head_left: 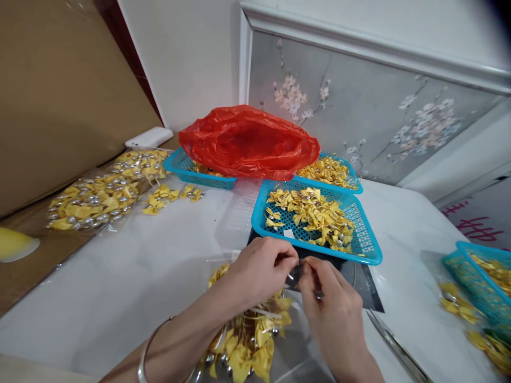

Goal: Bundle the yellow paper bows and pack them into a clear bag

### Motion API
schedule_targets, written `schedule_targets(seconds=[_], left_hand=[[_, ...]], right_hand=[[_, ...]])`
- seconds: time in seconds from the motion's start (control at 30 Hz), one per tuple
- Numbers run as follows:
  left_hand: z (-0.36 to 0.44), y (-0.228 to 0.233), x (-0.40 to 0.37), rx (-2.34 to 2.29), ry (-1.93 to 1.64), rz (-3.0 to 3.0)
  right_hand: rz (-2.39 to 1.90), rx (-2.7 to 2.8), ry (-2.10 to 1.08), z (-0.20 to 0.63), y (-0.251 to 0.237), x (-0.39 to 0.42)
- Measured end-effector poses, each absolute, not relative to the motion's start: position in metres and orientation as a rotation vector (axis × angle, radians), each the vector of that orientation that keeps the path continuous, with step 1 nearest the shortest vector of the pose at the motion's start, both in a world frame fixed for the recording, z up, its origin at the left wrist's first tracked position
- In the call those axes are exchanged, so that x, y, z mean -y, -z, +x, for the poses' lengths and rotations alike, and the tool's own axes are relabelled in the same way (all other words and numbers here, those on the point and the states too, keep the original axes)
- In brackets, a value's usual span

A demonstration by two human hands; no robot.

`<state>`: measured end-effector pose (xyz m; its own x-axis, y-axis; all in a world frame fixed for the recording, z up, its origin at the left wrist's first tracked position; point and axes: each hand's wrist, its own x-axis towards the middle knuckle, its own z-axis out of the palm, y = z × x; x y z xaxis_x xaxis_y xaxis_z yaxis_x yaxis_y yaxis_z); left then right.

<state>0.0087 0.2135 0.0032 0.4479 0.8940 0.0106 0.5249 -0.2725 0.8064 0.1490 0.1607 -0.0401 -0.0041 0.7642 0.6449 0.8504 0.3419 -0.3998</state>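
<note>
From the head view, both hands meet near the front edge of the desk (120, 276), just before the nearest blue basket (369, 250). The left hand (259, 271) and the right hand (331, 308) are each closed in a pinch on the mouth of a clear plastic bag (293, 276), fingertips nearly touching across it. The bag runs back from the hands toward the person, its long axis pointing at the front edge, and its body, full of yellow bows (247, 346) with silver beads, lies under the left forearm, so the left hand is nearer to the filling. The basket holds loose bows on a dark mat. Toward the far edge sits a red plastic bag (247, 141) over two more baskets; another filled packet (99, 194) lies at the left edge.
</note>
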Motion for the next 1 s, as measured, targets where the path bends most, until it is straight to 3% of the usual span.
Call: schedule_targets(seconds=[0.23,0.5,1.0], left_hand=[[0.008,-0.002,-0.216,-1.281,-0.703,1.933],[0.005,0.001,-0.219,-1.325,-0.796,1.852],[0.009,-0.001,-0.227,-1.346,-0.885,1.782]], right_hand=[[-1.498,1.629,0.164,0.156,0.036,-0.154],[-1.618,1.097,-0.185,0.179,0.042,-0.117],[-1.431,0.529,-0.207,0.246,0.047,-0.069]])
